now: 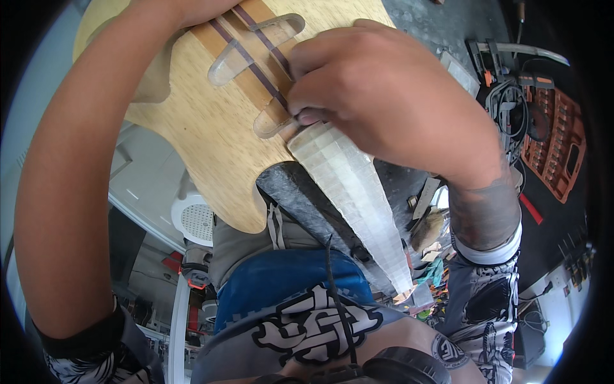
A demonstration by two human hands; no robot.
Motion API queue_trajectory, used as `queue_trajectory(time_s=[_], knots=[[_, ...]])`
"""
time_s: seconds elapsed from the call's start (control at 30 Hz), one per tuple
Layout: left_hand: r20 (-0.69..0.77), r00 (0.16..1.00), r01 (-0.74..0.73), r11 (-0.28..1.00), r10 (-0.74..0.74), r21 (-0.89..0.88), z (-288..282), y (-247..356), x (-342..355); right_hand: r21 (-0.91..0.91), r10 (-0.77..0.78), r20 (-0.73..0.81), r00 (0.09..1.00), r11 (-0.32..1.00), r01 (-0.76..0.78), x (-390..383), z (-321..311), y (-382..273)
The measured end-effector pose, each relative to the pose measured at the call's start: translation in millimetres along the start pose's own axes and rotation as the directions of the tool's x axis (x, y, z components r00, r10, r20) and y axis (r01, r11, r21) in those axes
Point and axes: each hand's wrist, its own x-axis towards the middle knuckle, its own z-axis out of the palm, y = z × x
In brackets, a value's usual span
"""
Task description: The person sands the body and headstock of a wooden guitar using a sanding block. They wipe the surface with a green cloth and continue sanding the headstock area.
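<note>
A pale wooden electric guitar body [192, 147] lies below me, with brown and dark strips along its middle and several rounded cavities cut in it. Its neck [345, 185], covered in whitish tape, runs down towards my right side. My right hand [377, 89] rests on the body near the neck joint, its fingers curled together over the central strips by the cavities. Whatever those fingers hold, if anything, is hidden under the hand. At the top edge my left hand [203, 8] lies on the upper part of the body; its fingers are out of the picture.
An orange tool case [554, 141] lies on the dark surface at right, beside coiled cables [506, 105] and a clamp [489, 57]. Scraps and small tools [432, 230] clutter the area beside the neck. A white perforated stool seat [194, 219] stands below the body.
</note>
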Motion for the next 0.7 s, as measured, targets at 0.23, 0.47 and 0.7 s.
queue_trajectory(time_s=[0.23, 0.47, 0.7], knots=[[0.008, 1.0, 0.009, 1.0, -0.009, 0.011, -1.8, -0.1, -1.4, -0.033, -0.03, -0.04, 0.999, 0.999, 0.029, 9.9, 10.5, -4.3], [0.018, 0.999, 0.028, 0.999, -0.028, 0.039, -2.8, 2.8, -1.4, -0.02, -0.066, -0.026, 0.997, 0.998, 0.066, 13.2, 11.9, -1.0], [0.035, 0.999, 0.034, 0.999, -0.035, 0.037, -3.1, 3.4, -0.8, -0.004, -0.032, 0.014, 0.999, 0.999, 0.032, 12.4, 7.0, -0.1]])
